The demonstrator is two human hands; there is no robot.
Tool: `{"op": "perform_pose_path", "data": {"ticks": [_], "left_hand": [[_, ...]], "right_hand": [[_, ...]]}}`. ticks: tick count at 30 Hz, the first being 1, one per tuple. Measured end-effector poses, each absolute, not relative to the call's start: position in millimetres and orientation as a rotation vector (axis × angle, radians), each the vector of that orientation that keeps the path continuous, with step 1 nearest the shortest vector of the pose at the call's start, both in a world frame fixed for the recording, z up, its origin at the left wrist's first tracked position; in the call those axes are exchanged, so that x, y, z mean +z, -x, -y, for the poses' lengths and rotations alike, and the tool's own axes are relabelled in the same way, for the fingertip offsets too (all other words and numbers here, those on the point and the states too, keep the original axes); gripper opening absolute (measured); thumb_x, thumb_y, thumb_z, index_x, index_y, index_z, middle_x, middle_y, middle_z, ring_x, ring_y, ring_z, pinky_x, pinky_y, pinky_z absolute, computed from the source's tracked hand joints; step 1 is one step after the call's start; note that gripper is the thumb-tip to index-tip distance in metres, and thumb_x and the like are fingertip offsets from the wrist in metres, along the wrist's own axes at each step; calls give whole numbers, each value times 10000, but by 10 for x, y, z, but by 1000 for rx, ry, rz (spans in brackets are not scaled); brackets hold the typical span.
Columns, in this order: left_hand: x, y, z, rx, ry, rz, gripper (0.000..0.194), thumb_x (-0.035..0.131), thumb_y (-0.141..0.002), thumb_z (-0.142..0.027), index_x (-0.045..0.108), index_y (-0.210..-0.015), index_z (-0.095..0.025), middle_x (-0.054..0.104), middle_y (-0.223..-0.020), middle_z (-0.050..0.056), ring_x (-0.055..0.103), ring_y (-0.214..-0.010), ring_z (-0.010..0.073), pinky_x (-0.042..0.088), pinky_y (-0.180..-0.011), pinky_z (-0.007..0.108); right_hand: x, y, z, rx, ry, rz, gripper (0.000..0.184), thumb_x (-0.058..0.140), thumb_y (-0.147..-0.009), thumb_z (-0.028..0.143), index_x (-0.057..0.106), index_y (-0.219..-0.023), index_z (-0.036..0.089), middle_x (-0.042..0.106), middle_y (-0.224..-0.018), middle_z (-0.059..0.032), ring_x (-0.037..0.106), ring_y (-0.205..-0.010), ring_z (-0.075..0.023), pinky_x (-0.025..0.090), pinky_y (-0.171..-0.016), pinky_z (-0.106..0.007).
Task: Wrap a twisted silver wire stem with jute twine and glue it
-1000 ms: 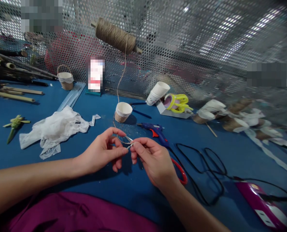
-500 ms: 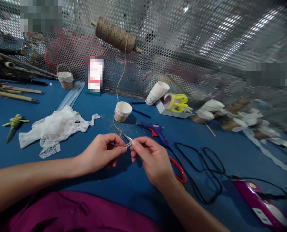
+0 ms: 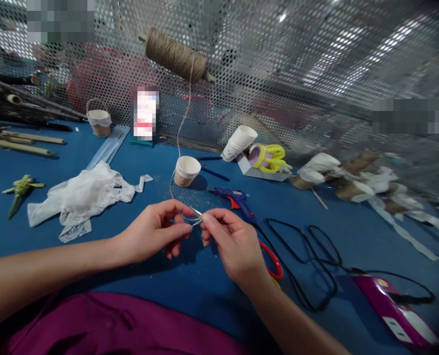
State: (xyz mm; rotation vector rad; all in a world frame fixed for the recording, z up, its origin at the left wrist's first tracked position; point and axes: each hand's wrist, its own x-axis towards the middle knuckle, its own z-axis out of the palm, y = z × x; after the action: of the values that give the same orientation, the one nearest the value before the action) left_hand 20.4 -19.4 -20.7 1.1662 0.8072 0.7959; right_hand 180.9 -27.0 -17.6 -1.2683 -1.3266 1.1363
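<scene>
Worktop (image 3: 156, 165): plain blue. Mesh (image 3: 264, 54): grey, regular pattern of round holes. Twine (image 3: 184, 118): light brown, matching its spool (image 3: 173, 52). Scissors (image 3: 276, 268): red on the handle, a trace of yellow below, silvery at the blade. Cup (image 3: 183, 181): brown body, white band and interior. Basket (image 3: 101, 129): same brown and white, brown handle. Glue gun (image 3: 246, 209): blue, red trigger. Cord (image 3: 297, 236): black. Power strip (image 3: 377, 298): purple with white areas. Lace (image 3: 88, 195): white, openwork pattern. Paper cups (image 3: 237, 143): white, small dark markings. Garment (image 3: 104, 320): plain magenta.
</scene>
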Motion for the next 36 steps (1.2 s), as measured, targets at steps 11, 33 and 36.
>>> {"op": "perform_pose_path", "data": {"ticks": [11, 33, 36], "left_hand": [[-195, -223, 185, 737, -1070, -816, 235, 603, -736, -333, 467, -769, -144, 526, -591, -54, 413, -354, 10, 278, -333, 127], [-219, -150, 198, 1052, -2266, -1053, 127, 461, -816, -142, 562, -740, -132, 572, -652, 4, 500, -569, 82, 399, -524, 184], [-262, -141, 195, 1055, -2468, -1058, 172, 416, -838, -138, 575, -773, -124, 577, -680, 27, 513, -565, 100, 400, -505, 205]], "right_hand": [[-139, -1799, 275, 1124, 1260, 1383, 159, 615, -734, 316, 597, -680, 168, 546, -499, 30, 490, -432, -80, 450, -448, -208], [-301, -1781, 260, 1286, 1185, 1145, 136, 696, -686, 298, 661, -704, 168, 604, -563, 19, 519, -457, -65, 422, -433, -179], [-302, -1760, 262, 1285, 1192, 1128, 138, 695, -683, 296, 652, -691, 165, 604, -566, 19, 514, -449, -65, 418, -426, -182]]}}
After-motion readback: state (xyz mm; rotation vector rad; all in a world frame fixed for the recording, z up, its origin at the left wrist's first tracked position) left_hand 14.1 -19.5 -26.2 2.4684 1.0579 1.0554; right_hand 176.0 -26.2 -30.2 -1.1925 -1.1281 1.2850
